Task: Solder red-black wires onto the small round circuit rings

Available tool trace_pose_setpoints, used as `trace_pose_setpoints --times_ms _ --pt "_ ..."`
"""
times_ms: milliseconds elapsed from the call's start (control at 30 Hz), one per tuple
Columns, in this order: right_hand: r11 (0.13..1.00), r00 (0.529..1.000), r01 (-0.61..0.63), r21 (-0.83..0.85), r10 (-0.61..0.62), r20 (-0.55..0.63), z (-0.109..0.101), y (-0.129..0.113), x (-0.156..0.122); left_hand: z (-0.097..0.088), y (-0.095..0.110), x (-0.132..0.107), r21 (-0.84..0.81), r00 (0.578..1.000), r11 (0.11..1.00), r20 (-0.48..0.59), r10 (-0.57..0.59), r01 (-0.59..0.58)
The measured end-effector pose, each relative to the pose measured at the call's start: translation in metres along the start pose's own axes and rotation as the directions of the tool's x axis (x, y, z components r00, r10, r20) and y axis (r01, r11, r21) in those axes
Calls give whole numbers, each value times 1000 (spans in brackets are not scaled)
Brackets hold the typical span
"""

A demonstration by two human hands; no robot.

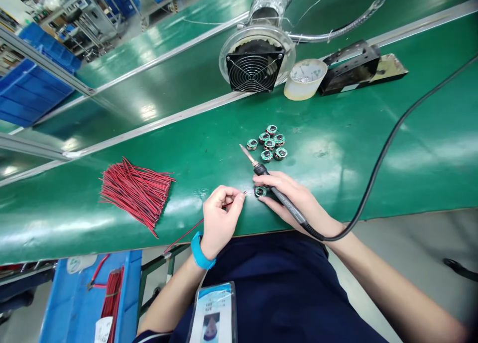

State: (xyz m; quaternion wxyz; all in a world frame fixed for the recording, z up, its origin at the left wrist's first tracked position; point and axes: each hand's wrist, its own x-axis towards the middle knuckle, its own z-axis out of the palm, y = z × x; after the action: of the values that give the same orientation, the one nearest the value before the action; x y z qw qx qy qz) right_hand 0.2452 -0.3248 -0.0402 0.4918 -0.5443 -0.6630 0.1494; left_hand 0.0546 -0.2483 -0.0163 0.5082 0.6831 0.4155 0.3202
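My left hand pinches a red and black wire close to its stripped end, and the wire trails down past the table edge. A soldering iron lies across my right hand, held there with its tip pointing up and left. The thumb and fingers of the same hand are around a small round part with a green circuit board, resting at the table. The wire's end is just left of this part, apart from it. Beyond the iron's tip sit several similar round parts.
A heap of red and black wires lies at the left. Along the back stand a fan on a duct, a tape roll and a black metal holder. The iron's cable arcs right. A blue bin stands below the table.
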Motion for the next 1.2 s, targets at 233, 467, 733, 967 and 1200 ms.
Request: trace_pose_setpoints --times_ms 233,467,733,967,1200 --pt "991 997 -58 -118 53 -48 3 -6 -7 -1 -3 0 34 999 999 -28 37 -36" --pt "996 997 -77 -37 76 -28 -2 -6 -12 2 -5 -2 50 994 994 -32 102 -100" --pt "990 988 -53 -128 33 -149 1 -7 -13 3 -5 -2 92 985 982 -33 167 -163" --pt "980 970 -24 -199 -26 -242 1 -5 -15 4 -4 -2 116 978 973 -32 205 -200" --pt "982 972 -29 -186 -16 -236 1 -5 -16 4 -5 -2 120 978 972 -29 207 -202"
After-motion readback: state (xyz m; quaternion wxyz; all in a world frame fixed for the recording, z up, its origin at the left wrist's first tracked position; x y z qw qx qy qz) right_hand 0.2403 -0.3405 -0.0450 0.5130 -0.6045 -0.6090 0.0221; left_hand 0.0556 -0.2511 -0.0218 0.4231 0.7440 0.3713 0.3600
